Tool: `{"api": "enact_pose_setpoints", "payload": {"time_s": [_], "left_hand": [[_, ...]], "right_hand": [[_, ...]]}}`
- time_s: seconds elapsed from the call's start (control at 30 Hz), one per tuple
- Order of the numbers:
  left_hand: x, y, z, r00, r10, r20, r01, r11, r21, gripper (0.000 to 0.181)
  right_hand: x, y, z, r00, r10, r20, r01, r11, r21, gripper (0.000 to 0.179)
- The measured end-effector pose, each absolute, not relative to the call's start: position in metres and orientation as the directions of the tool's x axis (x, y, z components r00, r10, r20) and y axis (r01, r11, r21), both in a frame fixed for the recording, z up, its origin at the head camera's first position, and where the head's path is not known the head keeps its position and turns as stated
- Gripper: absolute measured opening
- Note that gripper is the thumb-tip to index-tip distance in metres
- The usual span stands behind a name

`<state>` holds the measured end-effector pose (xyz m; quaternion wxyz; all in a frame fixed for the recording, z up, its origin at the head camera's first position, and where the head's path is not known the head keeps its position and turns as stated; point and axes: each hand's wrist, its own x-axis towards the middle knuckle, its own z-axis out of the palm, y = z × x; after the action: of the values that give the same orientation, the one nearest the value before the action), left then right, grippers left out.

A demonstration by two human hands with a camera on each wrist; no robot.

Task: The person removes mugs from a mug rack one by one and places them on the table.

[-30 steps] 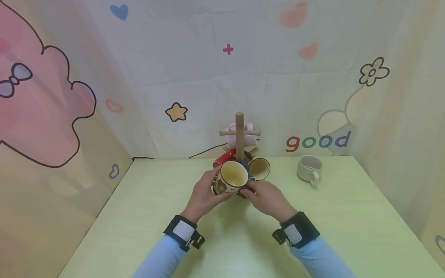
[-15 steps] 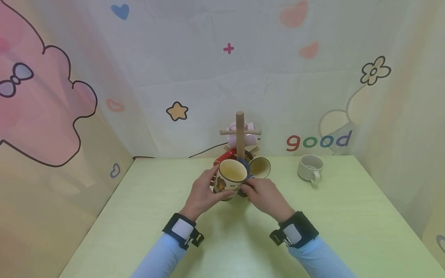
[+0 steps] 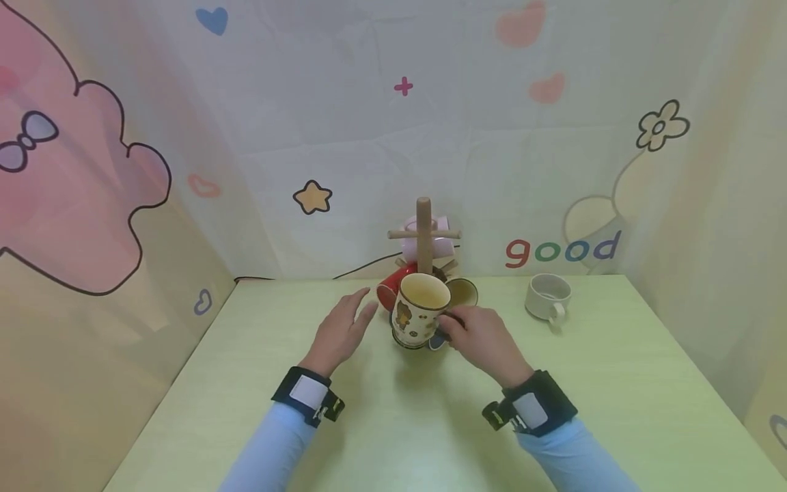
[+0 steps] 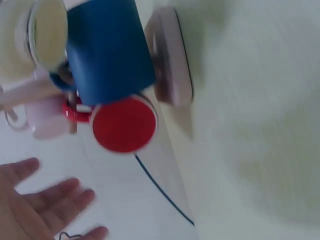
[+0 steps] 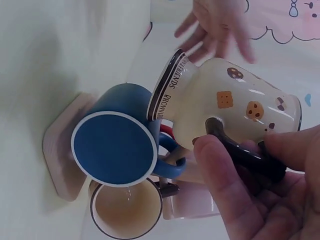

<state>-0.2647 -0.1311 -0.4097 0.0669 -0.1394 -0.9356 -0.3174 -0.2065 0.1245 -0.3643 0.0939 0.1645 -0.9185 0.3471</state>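
My right hand grips the dark handle of a cream mug with cookie and bear prints, held tilted in front of a wooden mug tree. In the right wrist view, thumb and fingers pinch that black handle. My left hand is apart from the mug, on its left, fingers spread. On the tree hang a blue mug, a red mug, a cream mug with a dark rim and a pink mug. In the head view the held mug hides most of the blue one.
A white cup stands upright on the pale green table, right of the tree, its handle toward the front. The tree's wooden base rests on the table. A printed curtain hangs close behind.
My left hand has let go of the printed mug and drawn back to the left. My right hand keeps the handle; the mug has shifted slightly right and shows more of its side.
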Motion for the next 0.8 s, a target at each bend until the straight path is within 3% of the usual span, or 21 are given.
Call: {"api": "enact_pose_setpoints", "payload": {"time_s": [0.1,0.27,0.4,0.53,0.8], "left_hand": [[-0.27,-0.141,-0.412,-0.967,0.178,0.18,0.246,0.836,0.491,0.066],[-0.27,-0.157,-0.416,-0.985,0.146,0.097,0.163,0.967,0.194,0.063],[-0.265,-0.164,-0.42,-0.992,0.122,-0.029,0.123,0.992,0.0,0.062],[-0.263,-0.166,-0.422,-0.99,0.117,-0.079,0.121,0.992,-0.047,0.065],[-0.262,-0.165,-0.423,-0.989,0.125,-0.079,0.127,0.991,-0.028,0.063]], "right_hand": [[-0.205,0.129,-0.362,-0.938,-0.219,0.27,-0.343,0.702,-0.624,0.018],[-0.203,0.138,-0.355,-0.941,-0.207,0.267,-0.333,0.705,-0.626,0.018],[-0.2,0.147,-0.346,-0.947,-0.181,0.265,-0.313,0.706,-0.635,0.019],[-0.199,0.16,-0.337,-0.953,-0.152,0.264,-0.29,0.717,-0.634,0.023],[-0.207,0.197,-0.325,-0.955,-0.104,0.278,-0.251,0.781,-0.572,0.028]]}}
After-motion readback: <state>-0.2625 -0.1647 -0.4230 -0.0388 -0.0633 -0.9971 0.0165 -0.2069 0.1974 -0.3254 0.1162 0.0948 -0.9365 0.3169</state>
